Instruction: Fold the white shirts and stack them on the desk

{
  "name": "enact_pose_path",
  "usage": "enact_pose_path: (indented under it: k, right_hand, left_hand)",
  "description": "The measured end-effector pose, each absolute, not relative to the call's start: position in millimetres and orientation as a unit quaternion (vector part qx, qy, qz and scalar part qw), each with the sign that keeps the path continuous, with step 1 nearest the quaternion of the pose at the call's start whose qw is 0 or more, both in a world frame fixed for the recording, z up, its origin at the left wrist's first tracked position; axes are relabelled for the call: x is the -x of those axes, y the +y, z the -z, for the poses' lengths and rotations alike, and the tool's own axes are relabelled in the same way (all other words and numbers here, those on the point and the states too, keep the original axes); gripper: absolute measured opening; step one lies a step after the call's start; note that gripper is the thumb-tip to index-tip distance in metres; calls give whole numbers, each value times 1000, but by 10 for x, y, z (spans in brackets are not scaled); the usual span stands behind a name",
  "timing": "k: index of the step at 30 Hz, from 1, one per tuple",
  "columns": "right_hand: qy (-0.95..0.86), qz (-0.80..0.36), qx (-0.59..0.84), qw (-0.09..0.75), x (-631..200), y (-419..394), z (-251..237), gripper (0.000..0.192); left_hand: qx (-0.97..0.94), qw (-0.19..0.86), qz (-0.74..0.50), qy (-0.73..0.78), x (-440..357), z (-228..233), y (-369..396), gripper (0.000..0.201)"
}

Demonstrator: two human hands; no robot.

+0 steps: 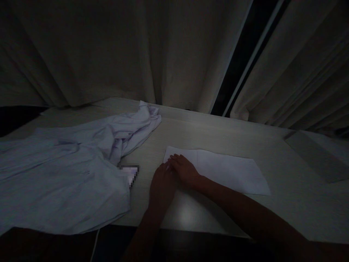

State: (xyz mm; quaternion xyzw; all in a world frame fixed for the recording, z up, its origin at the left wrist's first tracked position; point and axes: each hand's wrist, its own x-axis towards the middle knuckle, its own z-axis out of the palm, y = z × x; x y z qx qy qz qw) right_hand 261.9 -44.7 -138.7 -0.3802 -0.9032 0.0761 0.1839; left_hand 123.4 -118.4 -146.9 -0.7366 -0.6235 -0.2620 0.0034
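Observation:
A folded white cloth (226,171) lies flat on the pale table, a long strip with a faint crease across it. Both my hands meet at its left end. My left hand (163,183) is closed at the edge, a sliver of white showing by its fingertips. Close beside it, my right hand (185,171) comes in from the right, with its fingers together and bent over the same end. The dim light hides exactly how the fingertips grip. To the left a light-coloured shirt (81,178) lies spread and rumpled, apart from my hands.
The pale table (207,214) runs along the curtains (109,54), with a dark gap between them. A flat grey panel (316,156) rests at the right. Beside the shirt lies a small blurred-out item (130,174). A thin cable (95,243) hangs below the front edge.

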Motion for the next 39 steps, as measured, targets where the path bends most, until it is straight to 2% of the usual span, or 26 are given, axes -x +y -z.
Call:
enact_pose_path:
  k: [4, 7, 13, 20, 25, 29, 33, 36, 39]
  right_hand:
    - [-892, -62, 425, 137, -2916, -643, 1485, 52]
    - [-878, -71, 459, 115, -3092, -467, 1505, 58]
    - [-873, -71, 471, 104, -3262, -227, 1414, 58]
    - [-903, -47, 410, 120, -3843, -1136, 1364, 63]
    - [-794, -41, 591, 133, -4905, -1595, 1462, 55]
    - [-667, -5, 715, 211, -5783, -1825, 1522, 56]
    - [-507, -47, 799, 321, -6358, -1870, 1532, 51]
    - [-425, -105, 837, 327, -6623, -1667, 1516, 44]
    - [-430, -126, 835, 319, -6763, -1348, 1506, 37]
  left_hand:
    - [758, 16, 192, -623, -1328, 1649, -1174, 52]
    - [750, 16, 169, -639, -1347, 1705, -1178, 59]
    - [749, 46, 143, -645, -1382, 1688, -1157, 62]
    - [753, 89, 127, -639, -1474, 1607, -1175, 65]
    - [755, 78, 82, -645, -1500, 1548, -1177, 65]
    - [747, 116, 101, -646, -1575, 1492, -1204, 64]
    - [822, 100, 132, -545, -2236, 1452, -1400, 59]
    - [927, 21, 107, -359, -3187, 1458, -1666, 45]
    - [957, -28, 136, -256, -4144, 1486, -1843, 45]
